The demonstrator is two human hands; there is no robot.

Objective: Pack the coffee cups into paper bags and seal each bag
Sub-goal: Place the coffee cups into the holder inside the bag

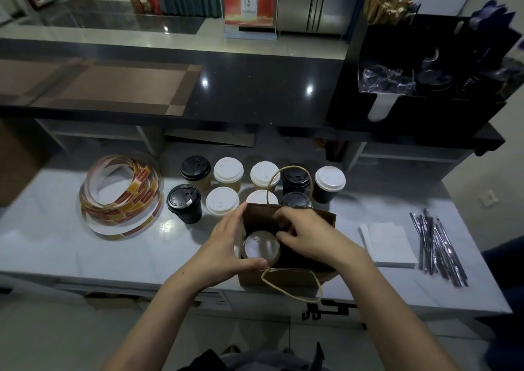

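The white bench (pixel 56 243) carries everything. At its left lies a loose coil of sticker tape (pixel 122 197). Near the front edge, at the middle, the brown paper bag (pixel 283 278) stands open. Its far handle (pixel 286 172) stands upright and its near handle (pixel 292 294) hangs over the bench edge. Just behind the bag, two rows of lidded cups (pixel 228 170) wait, some with black lids and some with white.

The left hand (pixel 226 246) grips the bag's left end. Its fingers curve round the far corner of the rim and its thumb lies along the near rim, spreading the mouth. The right hand (pixel 306 237) reaches down into the right half of the bag with its fingers curled. The dark interior hides what they touch, so I cannot tell whether it holds anything.

To the right of the bag is a stack of white napkins (pixel 388 243), with a bundle of shiny sticks (pixel 436 246) just beside it. Inside the bag, on the left, one white-lidded cup (pixel 261 247) stands upright between the two hands.
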